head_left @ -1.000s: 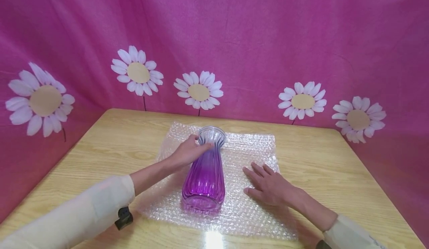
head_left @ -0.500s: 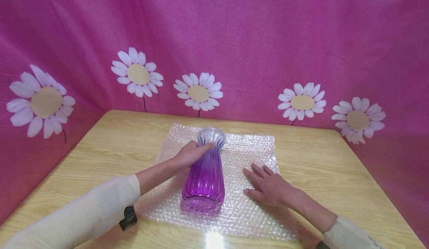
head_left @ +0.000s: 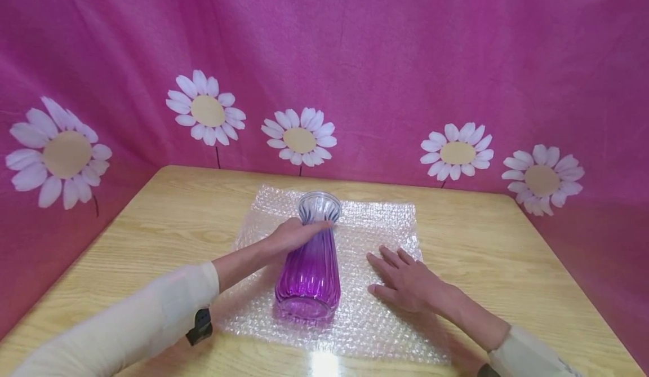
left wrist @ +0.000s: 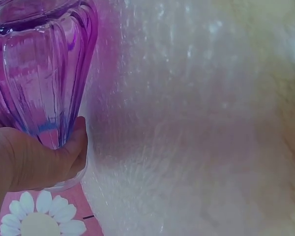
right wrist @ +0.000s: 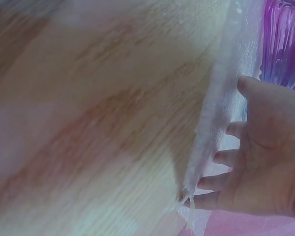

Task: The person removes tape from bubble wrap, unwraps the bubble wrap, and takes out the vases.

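A ribbed glass vase (head_left: 308,275), purple at its wide base and clear bluish at its flared mouth, lies on its side with the mouth pointing away from me. Beneath it a sheet of clear bubble wrap (head_left: 355,332) is spread flat. My left hand (head_left: 294,236) grips the vase's neck from the left, thumb laid across the top; its other fingers are hidden behind the glass. In the left wrist view the vase (left wrist: 39,73) narrows down into that grip. My right hand (head_left: 408,281) rests with spread fingers on the wrap's right edge, apart from the vase.
The wooden table (head_left: 481,253) extends beyond the wrap on all sides. A pink curtain (head_left: 375,72) printed with white daisies encloses its back and sides. A dark strap (head_left: 200,326) hangs below the left sleeve.
My left hand has shifted slightly right and nearer along the neck, its thumb reaching farther across the glass. The vase, bubble wrap and right hand stay in place.
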Tool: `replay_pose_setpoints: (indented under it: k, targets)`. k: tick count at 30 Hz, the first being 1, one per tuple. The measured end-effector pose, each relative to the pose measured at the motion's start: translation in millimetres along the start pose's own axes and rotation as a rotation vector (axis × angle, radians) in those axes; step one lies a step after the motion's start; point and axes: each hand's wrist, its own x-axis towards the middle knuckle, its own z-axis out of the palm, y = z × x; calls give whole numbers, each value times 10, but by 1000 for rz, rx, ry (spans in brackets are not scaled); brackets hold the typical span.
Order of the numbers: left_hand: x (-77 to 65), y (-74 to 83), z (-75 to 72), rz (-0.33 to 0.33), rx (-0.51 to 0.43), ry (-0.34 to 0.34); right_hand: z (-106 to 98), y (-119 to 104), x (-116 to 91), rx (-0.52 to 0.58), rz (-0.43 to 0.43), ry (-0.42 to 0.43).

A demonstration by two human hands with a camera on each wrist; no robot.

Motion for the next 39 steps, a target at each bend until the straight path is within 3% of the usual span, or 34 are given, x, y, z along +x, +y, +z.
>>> replay_pose_setpoints:
  k: [4, 10, 18, 27, 35, 39]
  targets:
    - [33, 1, 3, -9, -46, -58, -4, 3, 2, 6, 7, 1]
    - [87, 3, -8, -72, -112, -142, 2, -3, 4, 15, 9, -11]
    - [132, 10, -14, -116, -155, -131, -10, -11, 9, 21, 31, -4]
    - [138, -13, -26, -175, -311, -173, 2, -7, 30, 2, 5, -10]
    - [96, -13, -22, -165, -350, -157, 8, -9, 23, -6, 2, -9]
    - [35, 20, -27, -129, -339, -136, 4, -4, 7, -12, -10, 14]
